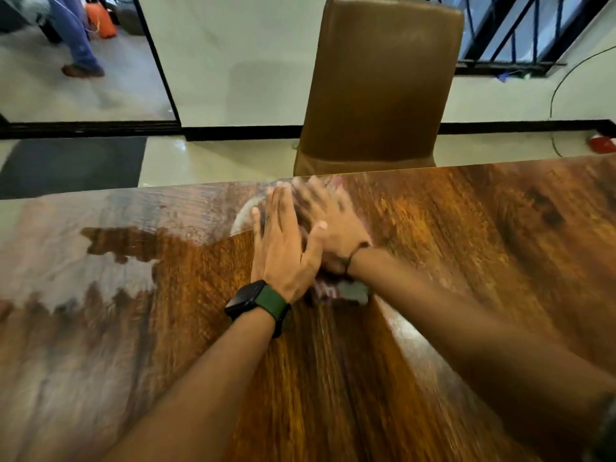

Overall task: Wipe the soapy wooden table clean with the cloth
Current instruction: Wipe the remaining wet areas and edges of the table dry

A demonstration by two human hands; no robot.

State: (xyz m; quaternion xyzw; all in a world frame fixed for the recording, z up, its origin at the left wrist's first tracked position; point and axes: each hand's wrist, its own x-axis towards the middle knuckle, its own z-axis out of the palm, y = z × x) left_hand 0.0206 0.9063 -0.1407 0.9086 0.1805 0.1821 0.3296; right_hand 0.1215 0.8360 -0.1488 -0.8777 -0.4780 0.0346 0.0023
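Pressing the cloth (pixel 336 288) flat near the far edge of the table (pixel 466 235), both hands stacked side by side on it, fingers straight, nothing pinched. Left hand (pixel 283 241) sits nearer the soapy film (pixel 83 261), which lies to the left of the hands; right hand (pixel 330 221) is blurred. Judging by that, next stroke goes left.

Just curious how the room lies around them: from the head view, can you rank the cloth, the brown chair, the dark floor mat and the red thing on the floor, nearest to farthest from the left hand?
1. Cloth: directly under the left hand.
2. Brown chair: just past the table's far edge, ahead and right.
3. Dark floor mat: on the floor, far left.
4. Red thing: on the floor, far right.
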